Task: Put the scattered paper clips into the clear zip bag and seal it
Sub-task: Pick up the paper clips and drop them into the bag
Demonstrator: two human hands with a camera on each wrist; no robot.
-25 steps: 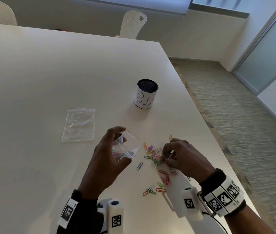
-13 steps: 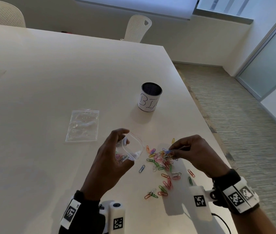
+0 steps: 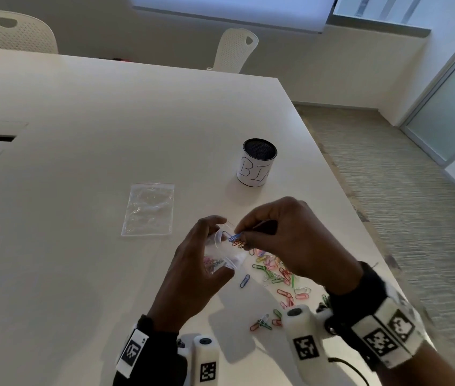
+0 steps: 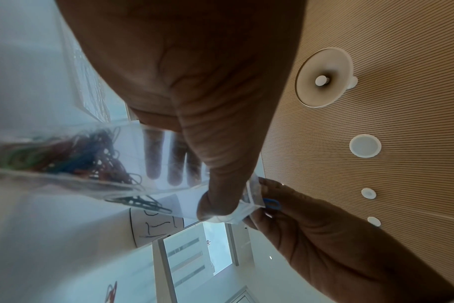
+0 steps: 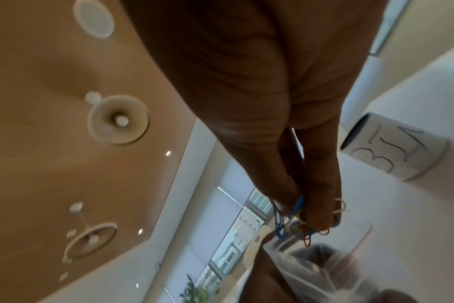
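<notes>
My left hand (image 3: 193, 263) grips a clear zip bag (image 3: 222, 253) above the white table, its mouth held wide towards the right. Coloured paper clips (image 4: 73, 157) lie bunched in the bag's bottom. My right hand (image 3: 284, 240) pinches a small bunch of clips (image 3: 236, 239), blue and orange among them, right at the bag's mouth. In the right wrist view the pinched clips (image 5: 296, 221) hang from thumb and fingers just above the bag (image 5: 324, 264). Several loose clips (image 3: 276, 274) remain scattered on the table under and in front of my right hand.
A second clear zip bag (image 3: 149, 208) lies flat on the table to the left. A black-rimmed white cup marked with letters (image 3: 256, 162) stands behind the hands. The table's right edge (image 3: 340, 190) runs close to the clips; two white chairs stand at the far side.
My right hand lifted off the pile with a pinch of clips and moved left to the bag's mouth. The left hand kept the bag held wide.
</notes>
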